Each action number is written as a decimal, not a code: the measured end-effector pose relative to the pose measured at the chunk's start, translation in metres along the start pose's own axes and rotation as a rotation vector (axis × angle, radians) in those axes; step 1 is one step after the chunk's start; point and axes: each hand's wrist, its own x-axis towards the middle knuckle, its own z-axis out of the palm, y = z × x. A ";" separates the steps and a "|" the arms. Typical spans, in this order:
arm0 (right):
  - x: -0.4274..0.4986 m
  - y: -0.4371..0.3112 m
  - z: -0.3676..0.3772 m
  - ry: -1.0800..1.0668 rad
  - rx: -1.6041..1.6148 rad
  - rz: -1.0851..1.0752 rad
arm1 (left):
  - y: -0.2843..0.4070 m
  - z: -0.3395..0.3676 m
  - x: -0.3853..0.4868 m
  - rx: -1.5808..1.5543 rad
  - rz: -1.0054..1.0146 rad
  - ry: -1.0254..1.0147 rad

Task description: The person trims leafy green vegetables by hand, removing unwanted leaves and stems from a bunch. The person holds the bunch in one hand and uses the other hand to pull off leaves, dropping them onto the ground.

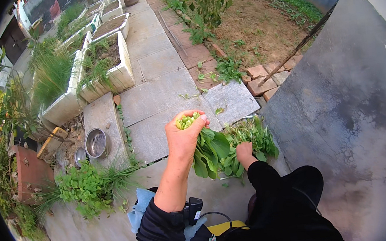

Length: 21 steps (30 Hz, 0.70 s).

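Note:
My left hand (186, 130) is closed around a bunch of leafy greens (210, 150), with the cut pale stem ends showing above my thumb and the broad leaves hanging down to the right. Lower right, my right hand (245, 151) reaches to a pile of greens (257, 136) on the ground beside the wall. Its fingertips are hidden, so whether it grips any leaves does not show. The held bunch overlaps the left edge of the pile.
White planters (123, 75) with soil and grassy plants line the left of a paved path (161, 92). A metal bowl (97, 143) sits near a terracotta pot (33, 174). Bricks (262, 84) edge a soil bed, and a grey wall (337, 104) rises at right.

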 end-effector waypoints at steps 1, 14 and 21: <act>-0.006 0.001 0.009 0.032 -0.055 0.002 | -0.001 0.000 0.000 -0.015 0.008 -0.003; -0.025 0.006 0.018 0.113 -0.275 -0.308 | -0.009 0.004 -0.001 0.094 0.040 -0.046; 0.004 0.016 -0.074 -0.141 0.115 -0.072 | -0.016 -0.003 0.003 0.137 0.110 -0.013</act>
